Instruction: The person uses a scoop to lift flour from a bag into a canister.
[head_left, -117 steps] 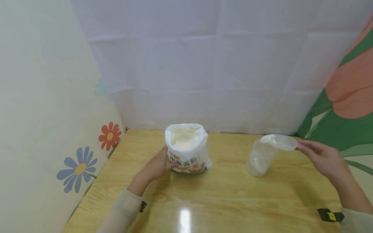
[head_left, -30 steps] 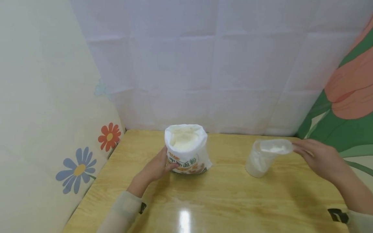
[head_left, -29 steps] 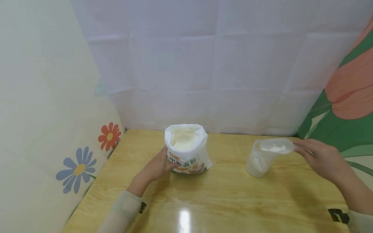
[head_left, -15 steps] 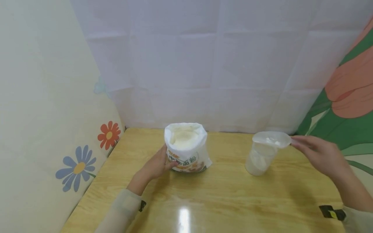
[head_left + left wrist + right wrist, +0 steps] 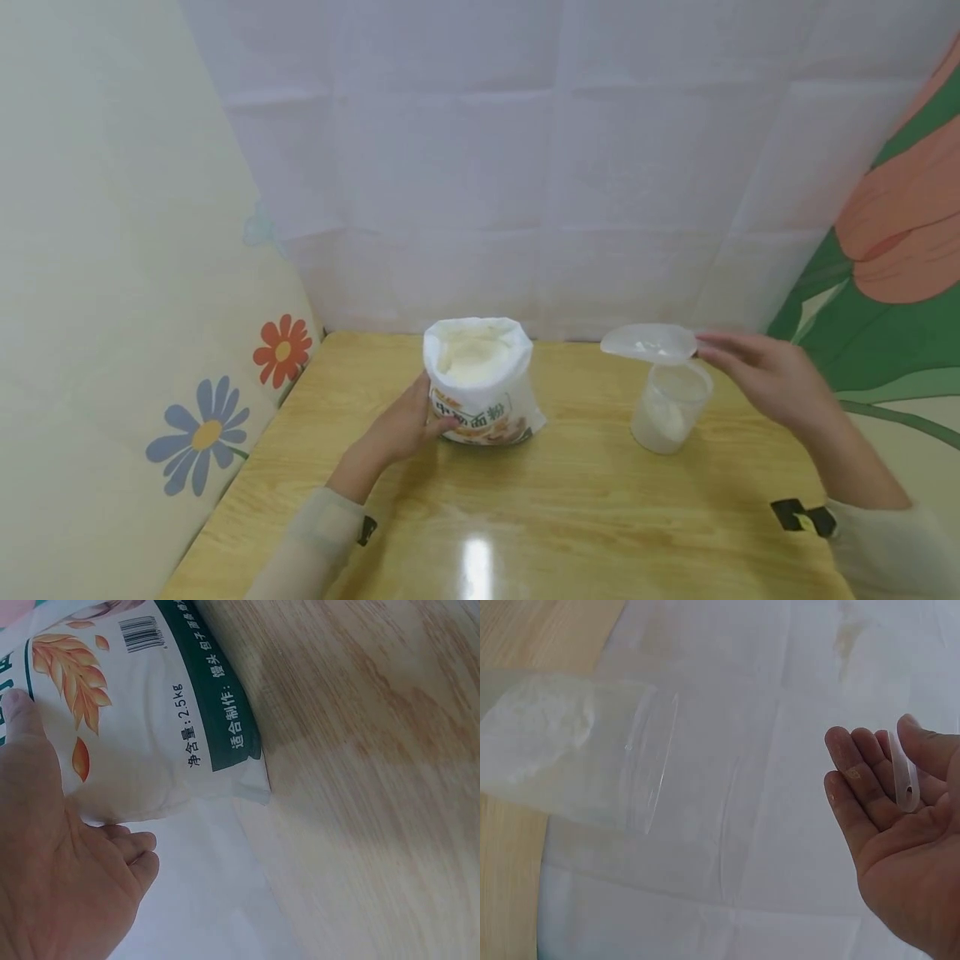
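An open white bag of flour [image 5: 480, 412] stands upright on the table. My left hand [image 5: 401, 423] grips its left side, thumb on the printed front; in the left wrist view the other fingers [image 5: 135, 847] curl behind the bag. My right hand [image 5: 765, 379] pinches the handle of a translucent plastic scoop [image 5: 649, 343], its thumb over the handle [image 5: 906, 780] in the right wrist view. A little white flour clings inside the scoop, which hangs above and left of the mouth of a clear plastic canister [image 5: 670, 412]. Flour lies in the canister's lower part.
The wooden table [image 5: 525, 517] ends at a white cloth backdrop [image 5: 465, 183] close behind the bag and canister. A flower-patterned wall [image 5: 202, 275] borders the left side, and a painted wall with large leaves [image 5: 907, 333] the right.
My right hand has tipped the scoop over the canister, then lifted it and carried it left, uncovering the canister's mouth. The flour in the scoop has shrunk to traces. My left hand stays on the bag.
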Demonstrator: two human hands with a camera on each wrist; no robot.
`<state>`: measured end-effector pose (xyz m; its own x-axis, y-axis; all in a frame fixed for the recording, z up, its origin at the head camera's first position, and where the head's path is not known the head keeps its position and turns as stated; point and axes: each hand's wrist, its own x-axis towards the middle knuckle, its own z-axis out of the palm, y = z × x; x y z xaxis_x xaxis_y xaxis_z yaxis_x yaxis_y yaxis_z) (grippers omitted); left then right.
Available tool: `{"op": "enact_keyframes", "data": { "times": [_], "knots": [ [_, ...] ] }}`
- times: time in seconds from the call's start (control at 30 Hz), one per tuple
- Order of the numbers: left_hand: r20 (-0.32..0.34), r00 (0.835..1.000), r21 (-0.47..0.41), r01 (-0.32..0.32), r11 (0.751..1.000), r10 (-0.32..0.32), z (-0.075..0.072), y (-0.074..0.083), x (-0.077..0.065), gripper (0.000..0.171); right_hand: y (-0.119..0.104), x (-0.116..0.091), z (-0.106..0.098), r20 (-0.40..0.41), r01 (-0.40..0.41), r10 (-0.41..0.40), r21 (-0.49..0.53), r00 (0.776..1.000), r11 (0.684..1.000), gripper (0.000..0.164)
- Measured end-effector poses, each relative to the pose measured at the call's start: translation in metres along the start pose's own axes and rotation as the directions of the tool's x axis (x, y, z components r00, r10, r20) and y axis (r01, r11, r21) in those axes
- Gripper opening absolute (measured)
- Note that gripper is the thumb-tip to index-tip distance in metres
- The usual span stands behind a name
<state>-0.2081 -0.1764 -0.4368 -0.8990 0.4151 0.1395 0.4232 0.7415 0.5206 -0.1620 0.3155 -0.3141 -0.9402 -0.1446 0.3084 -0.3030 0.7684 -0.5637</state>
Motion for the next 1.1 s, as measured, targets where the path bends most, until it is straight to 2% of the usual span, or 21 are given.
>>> {"op": "enact_keyframes", "data": {
  "times": [0.1,0.27,0.4,0.57,0.77,0.87,1.1],
  "knots": [
    [-0.004,1.0,0.007,-0.003,1.0,0.003,0.0,0.0,0.0,0.104,-0.007,0.005,0.004,0.002,0.028,-0.028,0.013,1.0,1.0,0.041],
    [0.002,1.0,0.01,-0.011,1.0,0.011,-0.004,0.004,0.001,0.103,-0.017,0.014,0.012,-0.044,0.112,-0.111,0.031,0.993,0.993,0.033],
    [0.01,0.999,-0.008,-0.036,0.999,0.036,-0.009,0.008,0.001,0.101,-0.025,0.022,0.02,-0.063,0.18,-0.176,0.062,0.982,0.982,0.029],
    [0.037,0.999,-0.043,-0.033,0.999,0.035,-0.013,0.01,0.003,0.099,-0.039,0.032,0.029,-0.083,0.253,-0.248,0.047,0.965,0.966,0.024],
    [0.051,0.997,-0.103,-0.05,0.993,0.055,-0.015,0.012,0.01,0.094,-0.054,0.044,0.034,-0.007,0.238,-0.238,0.044,0.971,0.97,0.029],
    [0.048,0.998,-0.085,-0.032,0.996,0.036,-0.015,0.014,0.011,0.094,-0.062,0.052,0.038,0.025,0.237,-0.238,0.048,0.971,0.97,0.03],
    [0.042,0.999,-0.022,-0.003,1.0,0.004,-0.015,0.018,0.007,0.094,-0.078,0.075,0.053,0.069,0.328,-0.329,0.018,0.942,0.944,0.027]
  ]
}}
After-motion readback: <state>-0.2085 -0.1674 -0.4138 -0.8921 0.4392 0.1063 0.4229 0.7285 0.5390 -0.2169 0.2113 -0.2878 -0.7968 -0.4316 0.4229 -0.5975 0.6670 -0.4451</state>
